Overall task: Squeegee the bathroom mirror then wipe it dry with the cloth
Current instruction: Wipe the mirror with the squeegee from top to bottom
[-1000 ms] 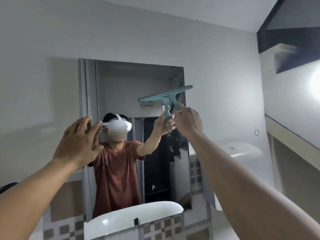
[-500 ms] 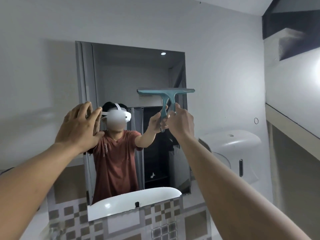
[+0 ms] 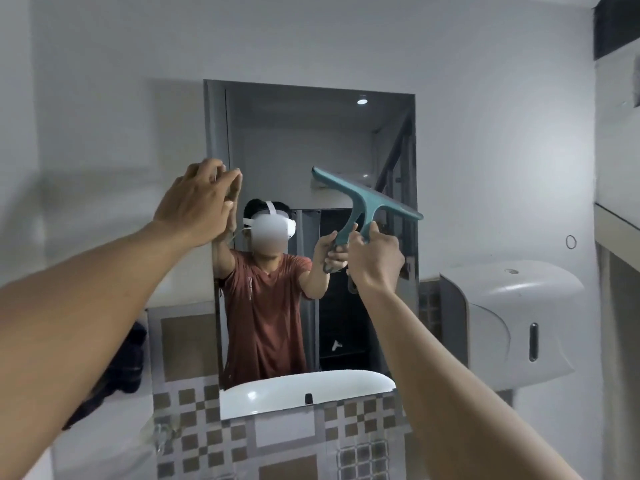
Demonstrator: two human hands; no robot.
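Observation:
A rectangular bathroom mirror (image 3: 304, 140) hangs on the white wall and reflects a person in a red shirt. My right hand (image 3: 375, 261) grips the handle of a teal squeegee (image 3: 367, 199), whose blade lies against the glass at mid-height on the right side, tilted down to the right. My left hand (image 3: 197, 206) is raised at the mirror's left edge, fingers spread and touching the glass. A dark cloth (image 3: 121, 368) hangs low on the left wall, partly hidden behind my left forearm.
A white paper dispenser (image 3: 512, 323) is mounted on the wall right of the mirror. Brown checkered tiles (image 3: 284, 441) run below the mirror. A ledge (image 3: 616, 216) juts from the right wall. A white basin shows only as a reflection.
The squeegee blade has tilted from level to sloping down to the right. The mirror now sits lower and larger in view, so my head has tipped or moved closer. My left hand stays at the left edge.

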